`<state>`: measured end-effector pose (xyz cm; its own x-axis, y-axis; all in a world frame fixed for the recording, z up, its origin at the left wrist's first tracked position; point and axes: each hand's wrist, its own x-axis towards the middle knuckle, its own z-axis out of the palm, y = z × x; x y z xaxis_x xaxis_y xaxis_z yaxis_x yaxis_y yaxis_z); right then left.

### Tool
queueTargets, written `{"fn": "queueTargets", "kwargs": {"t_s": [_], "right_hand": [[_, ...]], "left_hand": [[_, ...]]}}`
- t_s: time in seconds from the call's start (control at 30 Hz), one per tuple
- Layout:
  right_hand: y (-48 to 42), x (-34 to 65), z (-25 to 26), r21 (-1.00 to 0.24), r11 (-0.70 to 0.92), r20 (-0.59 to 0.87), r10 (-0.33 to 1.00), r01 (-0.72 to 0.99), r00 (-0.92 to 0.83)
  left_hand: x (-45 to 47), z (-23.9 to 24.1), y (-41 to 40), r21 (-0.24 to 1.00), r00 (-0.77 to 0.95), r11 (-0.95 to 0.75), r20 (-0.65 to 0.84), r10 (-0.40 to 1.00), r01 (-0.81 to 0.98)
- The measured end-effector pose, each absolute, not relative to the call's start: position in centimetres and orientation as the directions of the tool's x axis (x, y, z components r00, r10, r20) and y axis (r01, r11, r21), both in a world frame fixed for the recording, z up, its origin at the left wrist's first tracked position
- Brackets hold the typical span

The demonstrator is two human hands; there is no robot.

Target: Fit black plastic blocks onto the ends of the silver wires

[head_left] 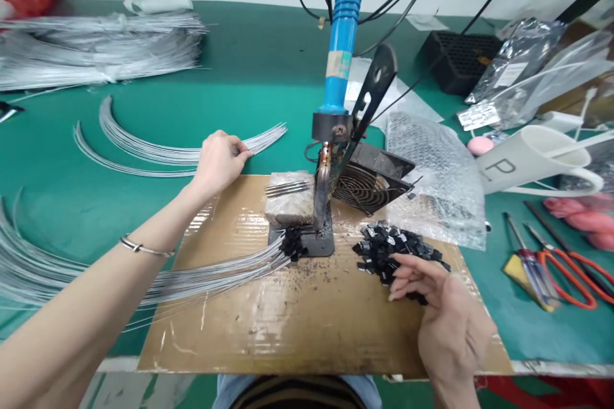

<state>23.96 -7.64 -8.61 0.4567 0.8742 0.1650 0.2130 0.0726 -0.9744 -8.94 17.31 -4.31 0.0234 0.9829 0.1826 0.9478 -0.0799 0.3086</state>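
My left hand [220, 160] is pinched around a bundle of thin grey wires [266, 139] at the back left; their ends stick out to the right of my fingers. My right hand [446, 307] hovers at the front edge of a pile of small black plastic pieces [384, 246], fingers loosely bent and apart, nothing visible in them. Between my hands a blue-handled soldering iron [336, 89] hangs tip down in a stand. Left of its tip lies a wrapped block [288, 204] with dark-ended wires across it. Grey wires [230, 268] with black pieces [292, 244] on their ends lie in front.
A cardboard sheet [288, 339] covers the green bench. Behind the stand sits a small fan [369, 182]. Bubble wrap [432, 166], a white mug [532, 160], orange-handled scissors [566, 275] and a screwdriver [527, 255] are on the right. Bundled wires [105, 51] lie back left.
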Motion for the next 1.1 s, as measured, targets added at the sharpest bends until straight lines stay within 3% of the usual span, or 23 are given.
{"fn": "queueTargets", "kwargs": {"t_s": [0.17,0.33,0.57,0.77,1.1], "right_hand": [[-7.7,23.1,-7.7,-0.987,0.016,0.094,0.858,0.157,0.506],[-7.9,22.7,-7.2,-0.988,0.004,0.081,0.857,0.152,0.508],[-7.9,22.6,-7.1,-0.983,0.013,0.106,0.85,0.181,0.517],[-7.8,22.9,-7.6,-0.969,0.03,0.155,0.848,0.247,0.507],[-7.8,23.1,-7.7,-0.943,0.035,0.197,0.861,0.332,0.469]], "left_hand": [[-9.4,-4.2,16.0,0.368,0.044,-0.138,0.254,0.966,0.92],[-9.8,-2.3,13.8,0.504,-0.006,-0.189,0.359,0.933,0.843],[-9.8,-0.5,10.7,0.628,-0.061,-0.133,0.278,0.959,0.767],[-9.0,-2.7,13.3,0.529,-0.122,-0.061,0.303,0.945,0.846],[-8.1,-6.0,15.9,0.377,0.005,-0.102,0.25,0.968,0.921]]}}
